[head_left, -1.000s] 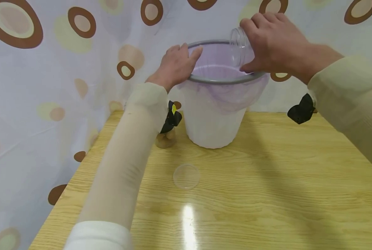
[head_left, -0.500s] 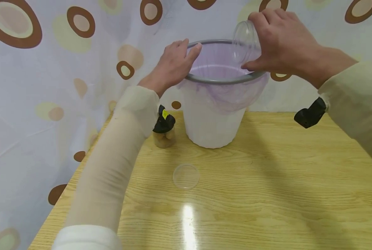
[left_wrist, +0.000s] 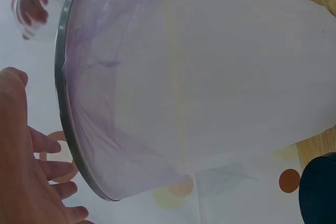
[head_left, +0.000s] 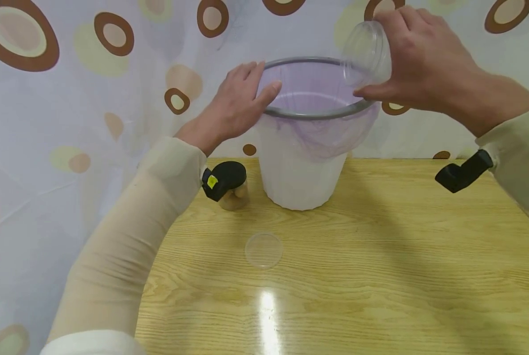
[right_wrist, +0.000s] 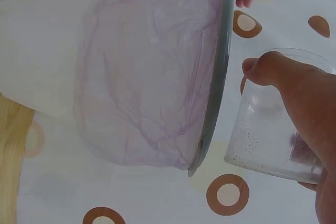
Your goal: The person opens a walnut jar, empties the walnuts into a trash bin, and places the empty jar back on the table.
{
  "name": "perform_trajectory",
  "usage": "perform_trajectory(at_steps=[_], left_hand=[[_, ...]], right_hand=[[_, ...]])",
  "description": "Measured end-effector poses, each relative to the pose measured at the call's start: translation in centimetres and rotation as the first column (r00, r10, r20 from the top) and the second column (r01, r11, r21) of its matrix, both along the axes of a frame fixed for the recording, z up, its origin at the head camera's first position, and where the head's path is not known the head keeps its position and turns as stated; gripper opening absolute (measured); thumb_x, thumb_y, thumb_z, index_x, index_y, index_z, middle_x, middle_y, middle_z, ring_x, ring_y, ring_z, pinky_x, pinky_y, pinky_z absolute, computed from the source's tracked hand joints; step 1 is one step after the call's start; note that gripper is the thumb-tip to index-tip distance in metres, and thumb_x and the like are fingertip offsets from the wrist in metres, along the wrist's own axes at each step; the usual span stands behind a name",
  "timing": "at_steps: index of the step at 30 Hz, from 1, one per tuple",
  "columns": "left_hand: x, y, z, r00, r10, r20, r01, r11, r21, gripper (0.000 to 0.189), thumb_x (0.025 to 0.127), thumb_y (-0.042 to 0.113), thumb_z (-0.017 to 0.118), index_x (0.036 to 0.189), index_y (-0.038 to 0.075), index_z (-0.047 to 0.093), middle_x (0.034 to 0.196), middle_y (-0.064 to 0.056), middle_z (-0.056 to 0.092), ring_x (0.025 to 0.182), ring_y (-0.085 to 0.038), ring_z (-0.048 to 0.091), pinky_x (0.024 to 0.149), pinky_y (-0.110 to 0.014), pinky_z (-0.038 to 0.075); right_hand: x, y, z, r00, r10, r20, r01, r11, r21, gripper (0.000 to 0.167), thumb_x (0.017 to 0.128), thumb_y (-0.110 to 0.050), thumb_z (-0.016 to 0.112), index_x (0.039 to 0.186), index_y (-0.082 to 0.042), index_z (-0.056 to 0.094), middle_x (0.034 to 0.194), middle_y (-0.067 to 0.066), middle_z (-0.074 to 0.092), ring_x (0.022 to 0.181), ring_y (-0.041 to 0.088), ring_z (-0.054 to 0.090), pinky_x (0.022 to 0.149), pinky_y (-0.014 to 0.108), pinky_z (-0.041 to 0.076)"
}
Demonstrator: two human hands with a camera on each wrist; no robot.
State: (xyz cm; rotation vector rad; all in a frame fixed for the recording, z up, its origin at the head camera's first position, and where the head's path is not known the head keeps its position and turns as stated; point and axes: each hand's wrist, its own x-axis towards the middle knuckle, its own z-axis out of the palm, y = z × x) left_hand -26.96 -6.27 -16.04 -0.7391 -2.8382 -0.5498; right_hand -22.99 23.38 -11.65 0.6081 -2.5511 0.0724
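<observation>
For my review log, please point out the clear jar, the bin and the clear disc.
Clear jar [right_wrist: 268, 129], right wrist view: on its side wall.
Bin [head_left: 301, 175], head view: on its white outer wall.
Clear disc [head_left: 263, 250], head view: on its flat face.

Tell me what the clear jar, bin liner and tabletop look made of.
Jar: plastic or glass, smooth; it is plainly see-through.
Liner: probably thin, purple plastic film, given its wrinkles and translucency.
Tabletop: wood or wood-look laminate, glossy; grain and a bright reflection show.

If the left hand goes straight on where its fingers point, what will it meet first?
Probably the grey bin rim; depth is unclear, so the left hand might instead pass above it and meet the spotted cloth behind.
</observation>
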Motion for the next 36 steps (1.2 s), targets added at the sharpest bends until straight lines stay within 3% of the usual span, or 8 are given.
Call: perform_trajectory(at_steps=[9, 14, 20, 24, 29, 36], left_hand=[[1.3, -1.3, -1.1, 0.996, -0.066, -0.065, 0.067, 0.998, 0.012, 0.072, 0.105, 0.052, 0.028, 0.159, 0.006, 0.014, 0.166, -0.011, 0.014, 0.155, -0.025, 0.009, 0.126, -0.038, 0.005], [1.9, -2.0, -1.6, 0.995, -0.085, -0.051, 0.086, 0.996, 0.028, 0.073, 0.105, 0.051, 0.03, 0.159, 0.006, 0.014, 0.167, -0.012, 0.012, 0.155, -0.026, 0.007, 0.126, -0.04, 0.006], [2.3, -2.4, -2.7, 0.994, -0.108, -0.028, 0.11, 0.992, 0.057, 0.071, 0.104, 0.048, 0.034, 0.159, 0.006, 0.017, 0.166, -0.013, 0.014, 0.154, -0.027, 0.009, 0.126, -0.041, 0.007], [2.3, -2.3, -3.3, 0.993, -0.119, -0.021, 0.12, 0.992, 0.042, 0.072, 0.104, 0.047, 0.036, 0.158, 0.004, 0.018, 0.166, -0.014, 0.013, 0.154, -0.028, 0.01, 0.126, -0.04, 0.008], [2.2, -2.2, -3.7, 0.991, -0.116, -0.061, 0.115, 0.993, -0.024, 0.073, 0.104, 0.047, 0.037, 0.158, 0.002, 0.017, 0.166, -0.016, 0.012, 0.155, -0.029, 0.009, 0.126, -0.039, 0.007], [2.2, -2.1, -4.0, 0.993, -0.097, -0.064, 0.094, 0.994, -0.06, 0.075, 0.104, 0.049, 0.036, 0.158, 0.001, 0.014, 0.167, -0.016, 0.008, 0.155, -0.03, 0.005, 0.127, -0.04, 0.005]], right_hand=[[0.9, 0.3, -0.7, 1.0, 0.022, 0.017, -0.02, 0.996, -0.089, 0.1, 0.069, -0.028, 0.088, 0.146, 0.004, 0.033, 0.132, 0.035, 0.047, 0.117, 0.052, 0.042, 0.103, 0.065, 0.033], [1.5, 0.5, -1.2, 0.999, 0.021, 0.034, -0.016, 0.99, -0.142, 0.099, 0.07, -0.026, 0.087, 0.149, -0.001, 0.033, 0.141, 0.032, 0.044, 0.122, 0.051, 0.041, 0.104, 0.066, 0.032], [2.3, 1.2, -2.1, 0.999, 0.039, 0.035, -0.03, 0.977, -0.211, 0.097, 0.068, -0.022, 0.088, 0.147, -0.001, 0.036, 0.139, 0.029, 0.047, 0.123, 0.047, 0.041, 0.103, 0.064, 0.034], [2.9, 1.9, -2.9, 0.998, 0.062, 0.033, -0.051, 0.963, -0.263, 0.096, 0.068, -0.018, 0.089, 0.145, 0.003, 0.037, 0.136, 0.029, 0.048, 0.122, 0.045, 0.04, 0.106, 0.062, 0.033], [3.6, 2.6, -4.0, 0.998, 0.05, 0.039, -0.034, 0.938, -0.346, 0.097, 0.066, -0.015, 0.089, 0.146, 0.003, 0.036, 0.138, 0.029, 0.047, 0.123, 0.045, 0.04, 0.11, 0.06, 0.031], [4.7, 3.3, -6.1, 0.998, 0.028, 0.049, -0.002, 0.891, -0.454, 0.099, 0.068, -0.015, 0.09, 0.15, -0.008, 0.035, 0.138, 0.02, 0.051, 0.124, 0.038, 0.044, 0.11, 0.045, 0.031]])
